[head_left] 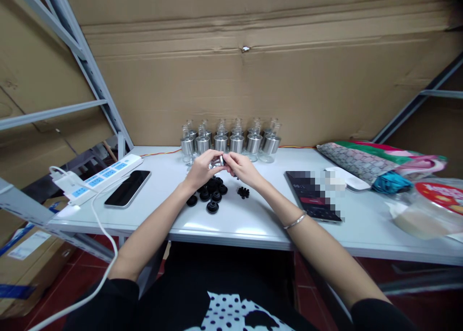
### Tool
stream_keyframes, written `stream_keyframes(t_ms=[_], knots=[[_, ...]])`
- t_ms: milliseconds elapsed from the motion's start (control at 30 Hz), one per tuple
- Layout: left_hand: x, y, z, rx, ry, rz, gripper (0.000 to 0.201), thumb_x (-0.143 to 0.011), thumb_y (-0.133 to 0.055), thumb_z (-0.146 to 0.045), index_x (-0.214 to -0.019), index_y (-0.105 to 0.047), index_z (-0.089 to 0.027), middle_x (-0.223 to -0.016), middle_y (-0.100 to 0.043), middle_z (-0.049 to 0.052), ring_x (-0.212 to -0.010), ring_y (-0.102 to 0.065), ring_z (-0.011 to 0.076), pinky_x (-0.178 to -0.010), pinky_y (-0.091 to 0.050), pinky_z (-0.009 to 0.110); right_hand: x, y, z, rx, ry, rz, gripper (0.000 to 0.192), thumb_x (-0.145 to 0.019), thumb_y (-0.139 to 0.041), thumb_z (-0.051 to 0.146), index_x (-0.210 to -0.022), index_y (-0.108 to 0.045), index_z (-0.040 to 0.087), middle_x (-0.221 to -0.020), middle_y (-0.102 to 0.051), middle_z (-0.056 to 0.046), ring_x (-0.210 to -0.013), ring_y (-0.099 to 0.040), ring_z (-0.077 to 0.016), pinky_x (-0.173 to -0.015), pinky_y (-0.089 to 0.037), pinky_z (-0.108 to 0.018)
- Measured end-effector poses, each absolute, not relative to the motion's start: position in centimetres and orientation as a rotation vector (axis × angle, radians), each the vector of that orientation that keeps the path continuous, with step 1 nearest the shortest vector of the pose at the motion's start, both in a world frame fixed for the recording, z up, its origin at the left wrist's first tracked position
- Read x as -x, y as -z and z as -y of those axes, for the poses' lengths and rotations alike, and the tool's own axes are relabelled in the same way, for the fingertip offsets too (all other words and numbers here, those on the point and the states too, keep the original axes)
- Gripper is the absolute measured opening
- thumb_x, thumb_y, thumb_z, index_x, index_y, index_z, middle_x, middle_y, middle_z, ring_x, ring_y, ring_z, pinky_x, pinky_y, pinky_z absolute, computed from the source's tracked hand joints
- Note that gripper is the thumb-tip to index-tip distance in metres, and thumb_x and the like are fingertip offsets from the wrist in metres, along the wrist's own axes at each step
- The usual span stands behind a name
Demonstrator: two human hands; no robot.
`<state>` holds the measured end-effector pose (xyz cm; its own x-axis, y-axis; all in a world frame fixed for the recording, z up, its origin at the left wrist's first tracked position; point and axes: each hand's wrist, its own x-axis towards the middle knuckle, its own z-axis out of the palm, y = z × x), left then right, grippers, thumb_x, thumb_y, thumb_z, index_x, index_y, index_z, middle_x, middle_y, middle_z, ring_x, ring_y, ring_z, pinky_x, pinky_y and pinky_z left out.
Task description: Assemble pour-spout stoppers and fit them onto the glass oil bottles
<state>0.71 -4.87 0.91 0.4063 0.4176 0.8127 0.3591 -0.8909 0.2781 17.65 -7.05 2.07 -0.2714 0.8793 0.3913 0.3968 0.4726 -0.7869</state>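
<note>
White desk (253,222) before me. Silver-banded glass bottles (237,143) stand in rows along its back. My left hand (203,168) and right hand (241,168) meet, pinching. Loose black caps (216,196) below; small toothed black cluster (243,192) right of them. Smallest: a ring-like piece (222,160) between both hands' fingertips.
</note>
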Motion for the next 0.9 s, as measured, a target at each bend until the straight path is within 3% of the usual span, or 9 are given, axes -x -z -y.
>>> stream_keyframes(t_ms=[200,467,900], knots=[[0.3,-2.0,4.7,-2.486,-1.393,-0.714,0.031,-0.072,-0.072,-0.036,-0.09,-0.063,-0.014,-0.089,-0.067,0.007,-0.081,-0.064,0.0148,-0.075,-0.054,0.026,-17.3,-2.1,7.1,1.017,-0.708,1.896,0.028,-0.084,-0.046,0.045,-0.074,-0.05,0.019,-0.055,-0.05,0.004,-0.054,-0.046,-0.0105,-0.057,-0.036,-0.023],[0.7,-2.9,4.9,-2.246,-1.302,-0.746,0.033,-0.06,-0.078,-0.027,-0.085,-0.065,-0.011,-0.084,-0.069,0.006,-0.074,-0.066,0.0149,-0.072,-0.057,0.026,-17.1,-2.5,7.5,0.955,-0.695,1.896,0.026,-0.082,-0.048,0.044,-0.083,-0.052,0.019,-0.063,-0.055,0.002,-0.058,-0.049,-0.0117,-0.058,-0.038,-0.024],[1.2,-3.1,4.5,-2.007,-1.162,-0.838,0.039,-0.051,-0.082,-0.024,-0.083,-0.065,-0.01,-0.077,-0.069,0.007,-0.073,-0.066,0.0173,-0.063,-0.054,0.027,-17.0,-2.2,7.0,0.887,-0.244,2.085,0.012,-0.083,-0.049,0.029,-0.09,-0.052,0.019,-0.076,-0.058,-0.003,-0.069,-0.052,-0.0153,-0.067,-0.042,-0.028]])
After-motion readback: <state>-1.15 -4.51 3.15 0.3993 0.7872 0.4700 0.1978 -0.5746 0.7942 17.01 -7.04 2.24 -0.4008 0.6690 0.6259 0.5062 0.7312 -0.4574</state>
